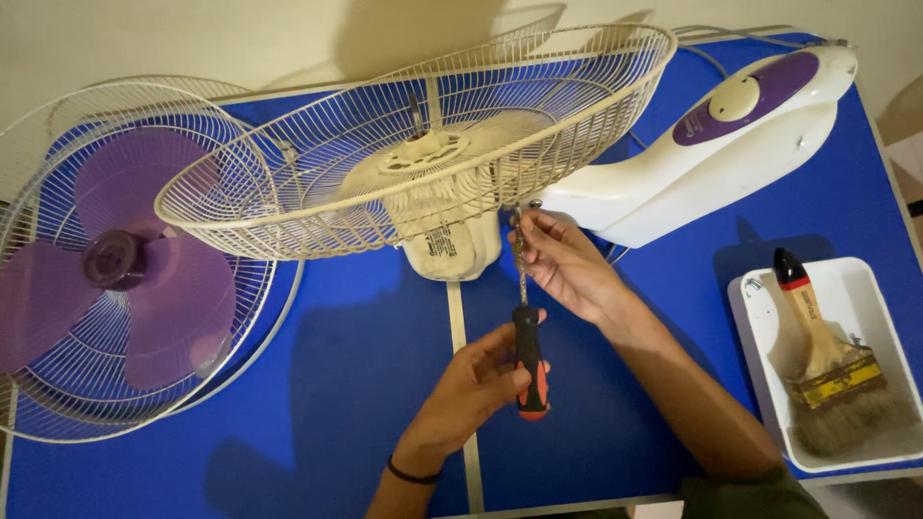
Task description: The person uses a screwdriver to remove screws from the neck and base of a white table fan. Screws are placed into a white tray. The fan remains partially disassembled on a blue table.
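Left hand [471, 389] fingers clamped on screwdriver [529, 360]; right hand [562, 259] fingers pinched on its shaft beneath cream fan guard [288, 207]; small label on motor housing [452, 252] just left.

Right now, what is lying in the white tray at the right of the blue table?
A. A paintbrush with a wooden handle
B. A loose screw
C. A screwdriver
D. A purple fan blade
A. The white tray holds a paintbrush with a wooden handle and dark tip; the screwdriver is in the left hand, and the purple fan blade lies in the grille at far left.
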